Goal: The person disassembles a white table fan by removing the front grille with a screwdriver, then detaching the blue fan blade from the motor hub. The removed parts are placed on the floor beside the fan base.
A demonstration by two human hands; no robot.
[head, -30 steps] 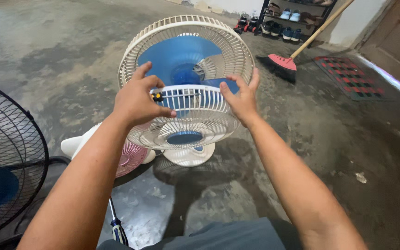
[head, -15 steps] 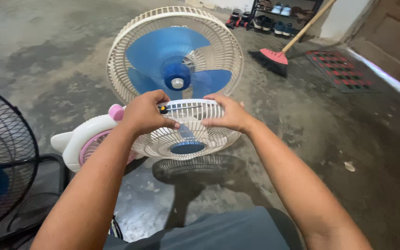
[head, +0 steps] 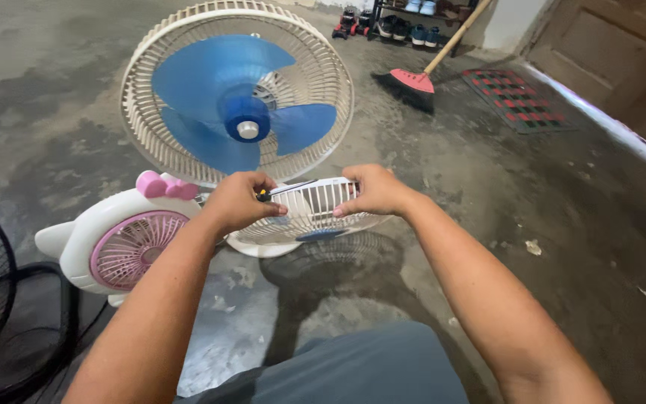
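Front grille (head: 312,213) came off the fan (head: 237,93), lowered; left hand (head: 237,200) also pinched screwdriver (head: 285,189), right hand (head: 374,191) gripped rim.

Stained concrete floor (head: 54,90), wooden door (head: 600,52)

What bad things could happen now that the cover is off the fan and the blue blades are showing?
The round cream plastic front guard hangs above the concrete floor, held by the left hand and right hand; it might slip and crack. The left hand also grips a small screwdriver, which could drop or poke. The blue plastic fan blades are uncovered, so fingers could touch them.
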